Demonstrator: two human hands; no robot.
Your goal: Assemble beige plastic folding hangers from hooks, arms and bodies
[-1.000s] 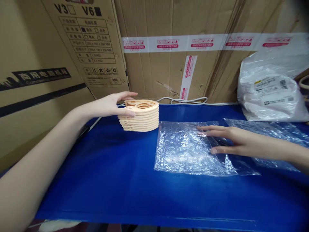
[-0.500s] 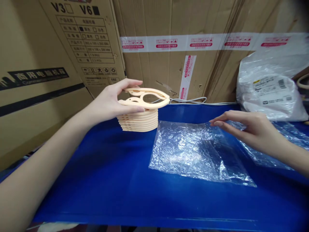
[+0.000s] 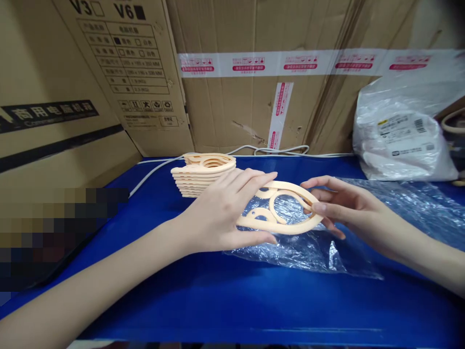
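Note:
A cream plastic folding hanger (image 3: 300, 227), folded flat with curved cut-outs, is held above a clear plastic bag (image 3: 308, 254) lying on the blue table. My left hand (image 3: 227, 208) grips its left end, fingers along the far edge and thumb at the near side; part of the hanger is hidden under the palm. At the right tip, my right hand (image 3: 348, 201) pinches it between thumb and fingers. Behind my left hand stands a neat stack of matching hangers (image 3: 199, 170), partly covered by that hand.
Cardboard boxes (image 3: 232, 111) wall off the back and left of the blue table (image 3: 203, 300). A white cable (image 3: 156, 167) runs along the back edge. At the back right sits a white plastic parcel (image 3: 403, 140) with a label, and more clear plastic (image 3: 428, 196) lies before it.
My left hand has brought one hanger from the top of the stack rightward and nearer, over the bag. My right hand has left the bag's edge and taken the hanger's right tip.

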